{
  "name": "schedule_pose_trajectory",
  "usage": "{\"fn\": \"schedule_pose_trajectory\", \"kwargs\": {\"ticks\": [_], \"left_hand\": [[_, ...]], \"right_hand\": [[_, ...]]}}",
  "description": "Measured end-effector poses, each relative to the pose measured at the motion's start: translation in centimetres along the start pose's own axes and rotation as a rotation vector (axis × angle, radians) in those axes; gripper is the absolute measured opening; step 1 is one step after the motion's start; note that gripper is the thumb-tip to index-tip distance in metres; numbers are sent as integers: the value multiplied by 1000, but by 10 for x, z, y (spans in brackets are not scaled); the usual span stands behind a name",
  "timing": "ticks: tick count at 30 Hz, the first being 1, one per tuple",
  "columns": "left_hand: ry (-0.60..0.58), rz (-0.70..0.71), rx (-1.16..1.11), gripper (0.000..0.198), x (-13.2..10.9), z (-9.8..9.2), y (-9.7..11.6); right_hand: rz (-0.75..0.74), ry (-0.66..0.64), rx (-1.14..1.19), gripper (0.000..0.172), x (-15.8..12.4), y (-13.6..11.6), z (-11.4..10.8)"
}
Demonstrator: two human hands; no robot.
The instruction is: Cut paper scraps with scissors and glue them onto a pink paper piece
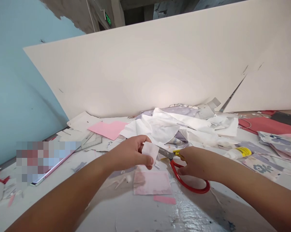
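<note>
My left hand (132, 153) pinches a small piece of white fabric (150, 152) between thumb and fingers. From the right, my right hand (196, 162) grips a pair of scissors (189, 187) with red and yellow handles. Their metal blades reach behind the white piece at its right edge; the tips are hidden, so I cannot tell whether they touch it. Below my hands a pale pink fabric square (152, 182) lies flat on the table, with a narrow pink strip (164, 199) just in front of it.
Crumpled white cloth (160, 127) is heaped behind my hands, beside a pink sheet (108, 129). A glue bottle (238, 152) with a yellow label lies at right, near patterned fabric pieces (263, 167) and a red sheet (268, 125). A tablet-like device (55, 166) is at left. A white board (155, 71) stands behind.
</note>
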State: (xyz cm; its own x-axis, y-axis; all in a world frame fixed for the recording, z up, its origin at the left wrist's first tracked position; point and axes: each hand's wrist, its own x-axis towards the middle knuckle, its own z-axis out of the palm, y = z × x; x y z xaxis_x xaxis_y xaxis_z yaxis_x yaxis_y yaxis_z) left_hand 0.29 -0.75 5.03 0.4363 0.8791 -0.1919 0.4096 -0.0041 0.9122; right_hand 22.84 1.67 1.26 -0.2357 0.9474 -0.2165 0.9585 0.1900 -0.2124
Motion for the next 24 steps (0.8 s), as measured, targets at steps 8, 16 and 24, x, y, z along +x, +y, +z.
{"fn": "schedule_pose_trajectory", "kwargs": {"ticks": [8, 16, 24], "left_hand": [[-91, -129, 355, 19, -25, -5, 8], [-2, -111, 580, 7, -29, 7, -32], [54, -2, 529, 21, -31, 19, -44]], "right_hand": [[-20, 26, -17, 24, -17, -9, -7], [-195, 340, 58, 11, -27, -25, 0], [-448, 101, 591, 30, -33, -54, 50]]}}
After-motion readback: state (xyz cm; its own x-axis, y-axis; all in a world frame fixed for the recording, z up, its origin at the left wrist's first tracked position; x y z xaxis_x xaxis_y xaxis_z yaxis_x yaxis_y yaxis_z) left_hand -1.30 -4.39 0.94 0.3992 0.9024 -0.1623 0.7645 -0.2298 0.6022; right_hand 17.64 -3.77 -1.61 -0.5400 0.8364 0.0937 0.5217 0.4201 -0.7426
